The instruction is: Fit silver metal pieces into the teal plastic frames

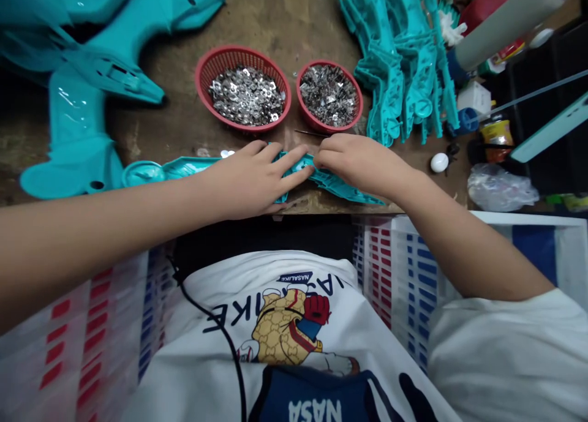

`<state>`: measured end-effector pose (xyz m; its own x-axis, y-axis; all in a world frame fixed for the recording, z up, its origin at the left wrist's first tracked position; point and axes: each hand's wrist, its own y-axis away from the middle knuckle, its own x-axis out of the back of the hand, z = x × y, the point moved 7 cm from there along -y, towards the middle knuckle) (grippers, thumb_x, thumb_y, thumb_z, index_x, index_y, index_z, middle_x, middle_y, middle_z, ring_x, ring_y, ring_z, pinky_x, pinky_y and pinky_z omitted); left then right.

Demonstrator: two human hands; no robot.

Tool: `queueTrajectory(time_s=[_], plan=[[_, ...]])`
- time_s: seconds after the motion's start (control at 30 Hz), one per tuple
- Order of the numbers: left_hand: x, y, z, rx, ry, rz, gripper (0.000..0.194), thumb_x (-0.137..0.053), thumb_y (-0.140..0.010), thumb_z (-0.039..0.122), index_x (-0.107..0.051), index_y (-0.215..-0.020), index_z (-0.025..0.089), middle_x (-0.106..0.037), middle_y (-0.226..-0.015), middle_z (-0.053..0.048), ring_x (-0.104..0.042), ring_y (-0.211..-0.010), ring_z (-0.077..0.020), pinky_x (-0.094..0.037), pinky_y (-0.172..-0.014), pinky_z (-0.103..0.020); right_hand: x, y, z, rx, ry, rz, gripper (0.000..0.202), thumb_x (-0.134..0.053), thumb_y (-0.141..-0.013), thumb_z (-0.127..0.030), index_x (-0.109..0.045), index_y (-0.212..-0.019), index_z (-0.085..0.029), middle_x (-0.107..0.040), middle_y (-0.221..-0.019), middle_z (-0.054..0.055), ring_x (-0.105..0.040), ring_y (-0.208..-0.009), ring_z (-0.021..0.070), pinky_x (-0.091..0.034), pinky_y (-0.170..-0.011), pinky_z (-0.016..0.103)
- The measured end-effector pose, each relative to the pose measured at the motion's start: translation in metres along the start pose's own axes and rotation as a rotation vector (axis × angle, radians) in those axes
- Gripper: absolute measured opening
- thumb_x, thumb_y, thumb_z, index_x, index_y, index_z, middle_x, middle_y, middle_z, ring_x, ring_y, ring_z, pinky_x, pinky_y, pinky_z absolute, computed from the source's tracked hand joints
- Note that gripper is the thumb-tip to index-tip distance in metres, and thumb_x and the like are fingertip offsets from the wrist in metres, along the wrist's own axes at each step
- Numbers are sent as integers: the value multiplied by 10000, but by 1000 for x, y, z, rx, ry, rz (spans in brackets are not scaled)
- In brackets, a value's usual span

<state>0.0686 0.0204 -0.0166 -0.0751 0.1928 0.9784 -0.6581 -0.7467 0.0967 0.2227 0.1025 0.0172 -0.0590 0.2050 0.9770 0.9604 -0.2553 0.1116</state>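
Left hand (pixel 257 176) lies spread, right hand (pixel 356 163) curled.

Dim, diffuse light; clips (pixel 245 97) glint inside the larger red basket (pixel 239 55); glare on the turquoise panel (pixel 76 116) to its left; sheen on the turquoise strip (pixel 193 165) below it; crate (pixel 71 348) farther below-left blurred.

Along the right of the worktop (pixel 298 15), we see a white egg-shaped object (pixel 440 162), a crumpled clear plastic bag (pixel 501 189) and, just beyond it, a yellow-labelled bottle (pixel 497 134) near a white box (pixel 476 97). Below the edge we have white slotted crates (pixel 399 272) on both sides, red and blue showing.
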Motion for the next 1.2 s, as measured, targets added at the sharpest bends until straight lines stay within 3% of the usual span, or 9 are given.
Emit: queueTrajectory(time_s=[0.1,0.23,0.4,0.53,0.73,0.87,0.97,1.07,1.2], plan=[[-1,0,-1,-2,-15,-27,921,-813,-1008,399,-465,-1852,283,-337,-1959,-201,-602,-1539,-530,-529,-1227,-657,6,1,6,-61,-78,36,337,-559,-1194,-171,-870,-1326,-166,-822,-1226,155,-756,-1119,316,-566,-955,412],[-1,1,-2,4,-55,-93,1001,-821,-1016,465,-360,-1895,339,-368,-1941,-193,-653,-1471,-500,-540,-1196,-600,12,4,24,-315,-99,132,360,-638,-1102,-104,-908,-1326,-183,-869,-1247,127,-803,-1167,337,-579,-1029,421],[2,6,0,16,-26,-109,1035,-883,-970,360,-393,-1876,457,-391,-1933,-166,-661,-1471,-514,-546,-1186,-612,-1,1,25,-513,58,-60,441,-577,-1066,-10,-866,-1376,-134,-849,-1312,186,-789,-1201,369,-566,-998,412],[4,10,0,30,-25,-131,1024,-886,-976,368,-404,-1874,460,-406,-1927,-157,-628,-1521,-521,-564,-1191,-617,-8,0,24,-600,141,-190,450,-493,-1100,29,-793,-1423,-60,-814,-1337,233,-779,-1179,374,-545,-933,397],[12,6,0,4,-19,-113,960,-785,-1059,649,-455,-1858,232,-434,-1892,-243,-441,-1726,-554,-398,-1400,-704,-14,-1,28,-596,78,-195,349,-613,-1122,-35,-819,-1399,-83,-787,-1409,222,-741,-1289,380,-549,-1027,402],[15,2,0,31,-11,-41,831,-645,-1135,558,-493,-1784,62,-558,-1790,-280,-502,-1713,-464,-282,-1486,-653,-14,-1,31,-627,39,-214,299,-654,-1083,-72,-876,-1281,-110,-827,-1308,206,-763,-1213,392,-557,-969,422],[13,1,0,52,8,-54,808,-639,-1123,486,-489,-1750,-2,-570,-1769,-307,-541,-1693,-438,-347,-1469,-586,7,2,26,-618,-48,-83,293,-682,-1018,-93,-893,-1219,-118,-853,-1168,165,-777,-1092,355,-535,-924,395],[12,1,0,62,22,-87,831,-658,-1113,488,-476,-1741,-24,-507,-1822,-322,-474,-1749,-450,-359,-1471,-564,31,8,11,-548,-189,21,275,-716,-955,-123,-908,-1150,-149,-851,-1020,90,-774,-954,295,-523,-889,360],[10,3,-3,69,54,-85,823,-653,-1116,488,-474,-1736,-23,-425,-1878,-330,-367,-1813,-454,-345,-1484,-557,35,17,-3,-540,-260,-87,210,-743,-908,-137,-919,-1021,-162,-824,-875,62,-738,-801,252,-489,-767,342]])
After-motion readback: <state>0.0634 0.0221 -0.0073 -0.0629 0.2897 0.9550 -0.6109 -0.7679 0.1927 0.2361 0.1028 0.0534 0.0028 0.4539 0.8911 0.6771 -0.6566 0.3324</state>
